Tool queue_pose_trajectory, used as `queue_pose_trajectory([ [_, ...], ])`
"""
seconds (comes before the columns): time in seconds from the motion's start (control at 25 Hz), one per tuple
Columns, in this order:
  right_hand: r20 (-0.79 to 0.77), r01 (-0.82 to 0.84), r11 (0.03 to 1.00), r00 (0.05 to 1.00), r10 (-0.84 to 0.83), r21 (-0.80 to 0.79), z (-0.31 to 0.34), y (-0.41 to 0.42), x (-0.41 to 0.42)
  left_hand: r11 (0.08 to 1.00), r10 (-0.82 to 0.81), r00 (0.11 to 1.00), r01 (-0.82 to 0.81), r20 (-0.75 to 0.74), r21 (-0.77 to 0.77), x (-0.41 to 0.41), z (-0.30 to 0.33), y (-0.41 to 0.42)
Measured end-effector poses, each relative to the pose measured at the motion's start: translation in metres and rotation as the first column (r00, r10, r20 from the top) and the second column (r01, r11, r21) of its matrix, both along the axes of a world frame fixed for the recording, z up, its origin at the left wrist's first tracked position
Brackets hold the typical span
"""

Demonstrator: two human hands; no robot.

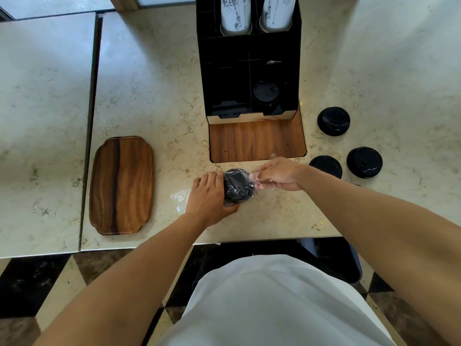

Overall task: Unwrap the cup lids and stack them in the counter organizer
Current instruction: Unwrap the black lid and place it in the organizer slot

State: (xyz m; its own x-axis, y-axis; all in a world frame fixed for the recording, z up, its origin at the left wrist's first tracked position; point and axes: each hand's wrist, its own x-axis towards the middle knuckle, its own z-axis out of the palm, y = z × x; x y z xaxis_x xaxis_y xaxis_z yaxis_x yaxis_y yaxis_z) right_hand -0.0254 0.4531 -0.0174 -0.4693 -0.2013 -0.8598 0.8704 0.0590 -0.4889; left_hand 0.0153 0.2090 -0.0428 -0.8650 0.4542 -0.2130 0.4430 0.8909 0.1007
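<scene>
A stack of black cup lids (237, 186), sheathed in clear plastic wrap (254, 182), was held just above the marble tabletop (149, 96), in front of the counter organizer (249, 71). The left hand (209, 196) was closed around the left side of the stack, its grip curled firmly about the lids, the fingers largely hidden behind them. The right hand (277, 174) was closed in a pinch on the loose end of the wrap at the stack's right side, thumb and fingertips pressed together on the film. A crumpled piece of clear plastic (179, 197) lay on the tabletop just left of the left hand. One black lid (265, 92) sat in the organizer's front right compartment, and two stacks of white paper cups (235, 16) were lodged at its back. Three separate stacks of lids (333, 120) rested on the tabletop to the right. A wooden tray (122, 184) lay well to the left.
</scene>
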Motion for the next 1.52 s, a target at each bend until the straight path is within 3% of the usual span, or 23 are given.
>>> queue_pose_trajectory([
  [0.48, -0.103, -0.239, 0.958, 0.961, 0.256, 0.158, 0.005, -0.01, 0.0, 1.0, 0.006, 0.999, -0.006, -0.033, -0.006, 0.0, -0.007, -0.001],
  [1.0, -0.133, -0.11, 0.967, 0.981, 0.143, 0.229, -0.002, 0.032, -0.002, 0.999, 0.003, 1.0, -0.003, -0.011, -0.053, 0.0, -0.002, -0.001],
  [1.52, -0.281, 0.069, 0.948, 0.959, 0.022, 0.31, 0.001, 0.043, -0.011, 0.994, 0.065, 0.997, -0.061, 0.043, -0.085, -0.015, 0.004, -0.021],
])
